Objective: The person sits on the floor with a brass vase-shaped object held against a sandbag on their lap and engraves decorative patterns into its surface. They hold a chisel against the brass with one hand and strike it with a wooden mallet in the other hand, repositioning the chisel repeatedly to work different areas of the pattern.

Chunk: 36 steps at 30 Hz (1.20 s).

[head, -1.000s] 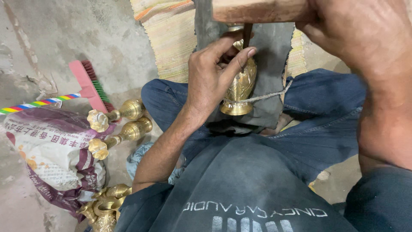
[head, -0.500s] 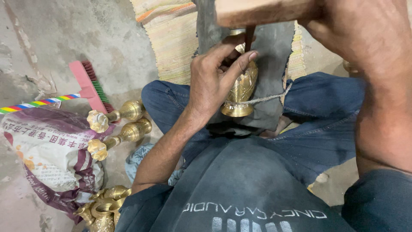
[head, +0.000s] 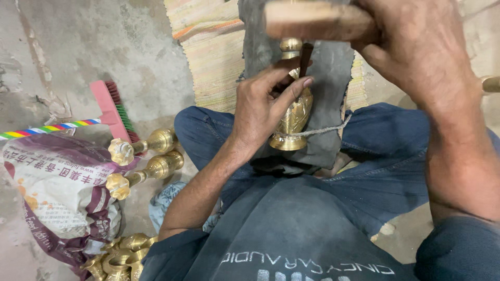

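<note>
A brass vase-shaped piece [head: 296, 117] lies on a dark grey block [head: 333, 78] between my knees, tied down by a thin cord [head: 325, 130]. My left hand [head: 263, 104] rests on the brass piece and pinches a thin dark punch [head: 305, 56] upright against it. My right hand [head: 416, 47] is raised close to the camera and grips a wooden mallet [head: 312, 21] above the punch.
Two brass stems with knobs [head: 140, 158] lie at my left, on a printed sack [head: 57, 192]. More brass parts [head: 117, 257] pile by my left leg. A pink brush with a striped handle [head: 107, 112] lies on the concrete floor. A striped mat [head: 213, 57] is under the block.
The mallet in my right hand has shifted slightly lower and leftward over the punch. My left hand keeps its hold on the punch and brass piece.
</note>
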### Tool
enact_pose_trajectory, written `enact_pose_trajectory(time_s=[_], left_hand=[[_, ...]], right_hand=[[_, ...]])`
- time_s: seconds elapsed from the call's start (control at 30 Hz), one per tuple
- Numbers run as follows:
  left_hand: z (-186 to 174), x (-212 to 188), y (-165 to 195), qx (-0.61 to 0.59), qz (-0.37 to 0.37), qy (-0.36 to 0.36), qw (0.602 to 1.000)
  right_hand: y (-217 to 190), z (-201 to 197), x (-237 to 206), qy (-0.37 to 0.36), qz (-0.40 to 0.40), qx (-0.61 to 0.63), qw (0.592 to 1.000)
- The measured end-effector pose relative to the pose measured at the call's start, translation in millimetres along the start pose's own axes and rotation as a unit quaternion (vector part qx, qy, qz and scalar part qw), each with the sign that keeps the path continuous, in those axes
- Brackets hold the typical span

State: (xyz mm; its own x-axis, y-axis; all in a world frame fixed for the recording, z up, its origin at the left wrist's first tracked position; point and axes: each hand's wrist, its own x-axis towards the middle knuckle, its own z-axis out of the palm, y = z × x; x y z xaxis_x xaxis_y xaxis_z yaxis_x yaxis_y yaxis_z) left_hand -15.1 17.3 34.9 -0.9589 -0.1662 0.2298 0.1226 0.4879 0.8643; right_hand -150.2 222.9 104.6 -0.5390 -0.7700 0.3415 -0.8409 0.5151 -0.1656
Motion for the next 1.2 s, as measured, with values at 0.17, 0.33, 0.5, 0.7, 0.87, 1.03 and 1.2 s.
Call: enact_pose_trajectory(time_s=[0.17,0.33,0.5,0.7,0.87,1.03,1.2], left_hand=[[2.7,0.6,-3.7,-0.004,-0.030,-0.005,1.000],[5.1,1.2,-5.3,-0.042,-0.007,-0.002,0.999],[3.2,1.7,-3.8,-0.046,0.001,0.003,0.999],[0.8,2.1,-2.1,-0.015,0.001,-0.001,1.000],[2.3,3.2,-3.2,-0.023,-0.024,-0.003,0.999],[2.7,3.7,-2.6,-0.020,-0.024,-0.001,1.000],[2.6,1.3,-2.4,-0.034,-0.001,0.004,0.999]], right_hand=[[-2.6,-1.8,2.0,-0.015,0.008,-0.018,1.000],[4.2,1.5,-1.0,-0.048,0.033,-0.018,0.998],[6.5,2.8,-5.7,0.001,0.002,0.022,1.000],[1.3,1.2,-2.1,-0.008,0.023,0.002,1.000],[-1.4,-5.3,1.8,-0.050,0.036,-0.020,0.998],[-0.8,-5.4,7.3,-0.061,0.031,-0.046,0.997],[1.8,-3.5,4.2,-0.085,0.085,0.046,0.992]])
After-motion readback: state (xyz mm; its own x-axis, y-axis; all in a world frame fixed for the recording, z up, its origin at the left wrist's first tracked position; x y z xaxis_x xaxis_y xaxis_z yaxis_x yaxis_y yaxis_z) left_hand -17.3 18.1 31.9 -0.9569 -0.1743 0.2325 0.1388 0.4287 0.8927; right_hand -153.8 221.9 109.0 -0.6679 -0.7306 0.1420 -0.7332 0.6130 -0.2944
